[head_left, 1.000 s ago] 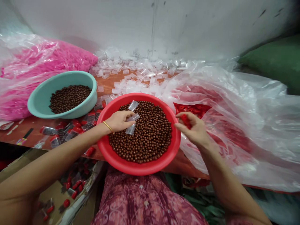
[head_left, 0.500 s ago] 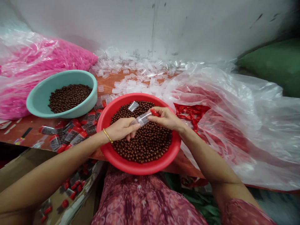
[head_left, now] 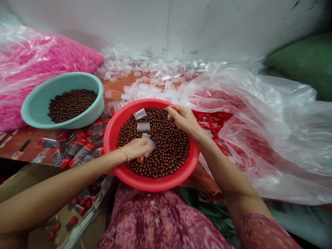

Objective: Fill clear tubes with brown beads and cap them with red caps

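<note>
A red bowl (head_left: 155,183) full of small brown beads (head_left: 168,145) sits in front of me. My left hand (head_left: 137,149), with a gold bangle, is closed on a few clear little tubes (head_left: 149,145) and rests low on the beads at the near left of the bowl. My right hand (head_left: 184,119) hovers over the far side of the beads with its fingers pinched together, and a bit of red like a cap (head_left: 173,108) shows at the fingertips. Two loose clear tubes (head_left: 143,126) lie on the beads.
A teal bowl (head_left: 33,107) of brown beads stands at the left. Filled tubes with red caps (head_left: 77,147) lie between the bowls and in a cardboard box (head_left: 77,204) below. Clear tubes (head_left: 150,76) are heaped at the back. Red caps (head_left: 212,121) sit in a clear bag, with a pink bag (head_left: 38,58) at the left.
The hands have parted from the tube they held together. My left hand dropped towards the near side of the bowl, my right moved towards the far rim. A second clear tube now lies on the beads.
</note>
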A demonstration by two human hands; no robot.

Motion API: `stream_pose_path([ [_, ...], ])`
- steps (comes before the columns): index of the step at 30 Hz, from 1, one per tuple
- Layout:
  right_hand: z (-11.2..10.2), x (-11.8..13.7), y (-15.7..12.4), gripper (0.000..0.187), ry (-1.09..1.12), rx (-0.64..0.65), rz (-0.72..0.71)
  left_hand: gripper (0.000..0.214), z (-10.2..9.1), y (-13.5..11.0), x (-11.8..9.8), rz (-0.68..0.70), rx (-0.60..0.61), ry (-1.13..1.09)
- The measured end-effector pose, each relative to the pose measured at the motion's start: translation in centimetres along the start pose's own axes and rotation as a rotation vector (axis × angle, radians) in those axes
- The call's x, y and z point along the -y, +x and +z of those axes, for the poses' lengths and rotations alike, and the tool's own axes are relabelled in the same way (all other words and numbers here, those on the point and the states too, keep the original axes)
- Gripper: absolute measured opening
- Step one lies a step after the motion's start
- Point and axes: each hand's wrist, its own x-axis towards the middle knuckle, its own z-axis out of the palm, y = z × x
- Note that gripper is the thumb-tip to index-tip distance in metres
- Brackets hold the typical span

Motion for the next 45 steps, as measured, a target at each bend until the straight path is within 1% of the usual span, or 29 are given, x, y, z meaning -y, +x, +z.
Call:
stream_pose_path([
  [2,-0.7,-0.7,-1.2,0.034,0.032,-0.003,0.026,0.039,0.0,0.1,-0.2,-0.109,0.043,-0.15],
  [3,-0.8,-1.0,-1.8,0.033,0.033,-0.001,0.025,0.049,-0.2,0.1,-0.4,-0.144,0.065,-0.187],
  [5,-0.8,-1.5,-2.6,0.032,0.017,0.01,0.017,0.061,-0.6,0.1,-0.5,-0.161,0.128,-0.18],
  [7,-0.6,-1.8,-2.9,0.032,-0.01,0.036,0.013,0.065,-1.1,0.2,-0.3,-0.098,0.194,-0.088],
  [11,-0.5,-1.8,-2.3,0.033,-0.019,0.063,0.006,0.061,-1.9,0.8,0.3,0.128,0.299,0.163],
  [13,-0.7,-1.7,-2.0,0.036,0.019,0.042,-0.007,0.055,-2.0,1.2,0.3,0.268,0.266,0.315],
  [15,-0.9,-1.7,-1.8,0.039,0.057,0.021,-0.013,0.041,-1.9,1.4,-0.1,0.404,0.184,0.502],
  [17,-0.9,-1.6,-1.9,0.042,0.085,-0.005,-0.013,0.027,-1.6,1.2,-0.8,0.469,0.098,0.707],
  [18,-0.9,-1.6,-2.0,0.044,0.1,-0.021,-0.009,0.024,-1.4,0.9,-1.2,0.473,0.049,0.81],
  [21,-0.9,-1.5,-2.1,0.049,0.147,-0.079,0.028,0.027,-0.6,-0.6,-2.3,0.425,-0.084,1.074],
  [22,-0.9,-1.5,-2.1,0.051,0.164,-0.102,0.049,0.027,-0.3,-1.0,-2.6,0.394,-0.091,1.126],
  [23,-1.0,-1.6,-2.1,0.052,0.181,-0.125,0.069,0.027,0.0,-1.3,-2.8,0.354,-0.069,1.156],
  [25,-1.1,-1.6,-2.1,0.055,0.2,-0.189,0.081,0.028,0.6,-1.2,-3.2,0.259,0.006,1.151],
  [27,-1.2,-1.6,-2.2,0.056,0.185,-0.272,0.062,0.03,1.0,0.0,-3.5,0.187,0.045,1.09],
  [28,-1.2,-1.7,-2.3,0.056,0.168,-0.307,0.05,0.03,1.2,0.8,-3.6,0.171,0.041,1.048],
  [30,-1.3,-1.7,-2.5,0.057,0.138,-0.341,0.036,0.028,1.4,2.8,-3.7,0.155,-0.015,0.927],
  [32,-1.3,-1.8,-2.7,0.057,0.132,-0.342,0.025,0.026,1.4,4.7,-3.7,0.146,-0.086,0.807],
  [35,-1.2,-1.9,-2.7,0.053,0.182,-0.385,0.003,0.025,1.1,6.6,-3.4,0.151,-0.166,0.679],
  [36,-1.2,-1.9,-2.6,0.051,0.216,-0.406,0.001,0.024,1.0,6.9,-3.2,0.152,-0.178,0.584],
  [38,-1.1,-1.8,-2.5,0.045,0.284,-0.426,0.004,0.021,0.6,7.2,-2.6,0.167,-0.183,0.263],
  [40,-1.1,-1.6,-2.4,0.04,0.326,-0.417,0.011,0.017,0.1,7.1,-1.9,0.225,-0.175,-0.102],
  [41,-1.1,-1.6,-2.4,0.039,0.338,-0.41,0.012,0.017,-0.1,7.0,-1.7,0.274,-0.169,-0.242],
  [43,-1.1,-1.5,-2.4,0.038,0.354,-0.396,0.009,0.02,-0.4,6.5,-1.4,0.378,-0.158,-0.444],
  [45,-1.1,-1.4,-2.5,0.036,0.374,-0.377,-0.005,0.027,-0.6,5.7,-1.2,0.442,-0.138,-0.561],
])
